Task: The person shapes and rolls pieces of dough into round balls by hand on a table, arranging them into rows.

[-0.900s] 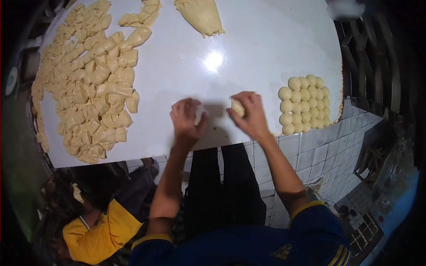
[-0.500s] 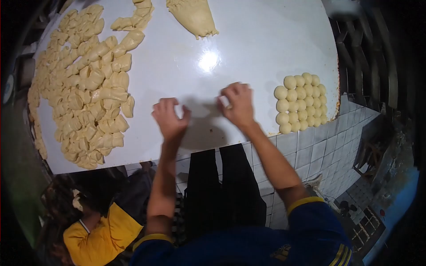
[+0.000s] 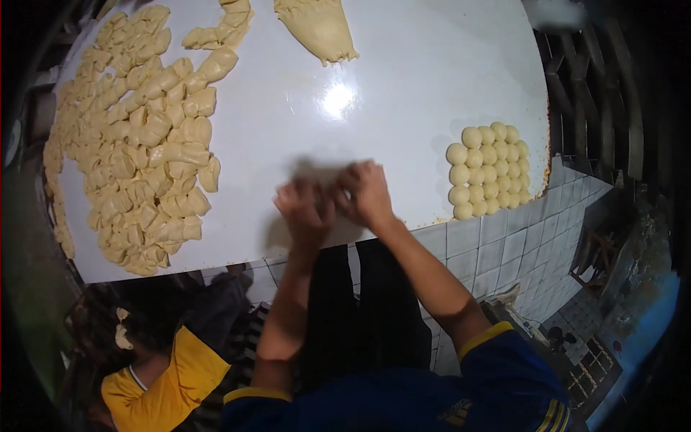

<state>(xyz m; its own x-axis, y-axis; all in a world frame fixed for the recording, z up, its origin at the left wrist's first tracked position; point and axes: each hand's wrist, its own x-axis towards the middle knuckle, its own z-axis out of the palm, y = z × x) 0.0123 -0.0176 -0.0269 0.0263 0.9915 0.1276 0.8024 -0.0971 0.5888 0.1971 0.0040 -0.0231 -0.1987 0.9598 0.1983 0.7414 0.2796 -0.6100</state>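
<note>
Near the front edge of the white table (image 3: 403,101), my left hand (image 3: 305,209) and my right hand (image 3: 365,194) are close together, palms down with fingers curled inward. The left fingers are smeared by motion. Whatever lies under or inside either hand is hidden. To the left spreads a heap of cut, pale yellow dough pieces (image 3: 151,155). Rows of smooth round dough balls (image 3: 489,173) sit packed together at the right, apart from my right hand. A large uncut lump of dough (image 3: 320,29) lies at the far side.
The table's front edge runs just below my wrists, with white tiles (image 3: 497,252) beyond it. A person in a yellow shirt (image 3: 169,378) is low at the left. Dark lattice-like shapes (image 3: 601,93) stand past the table's right side.
My hands have come closer together. The left moved right; the right moved left and slightly toward me. The dough heap and the balls remain as they were.
</note>
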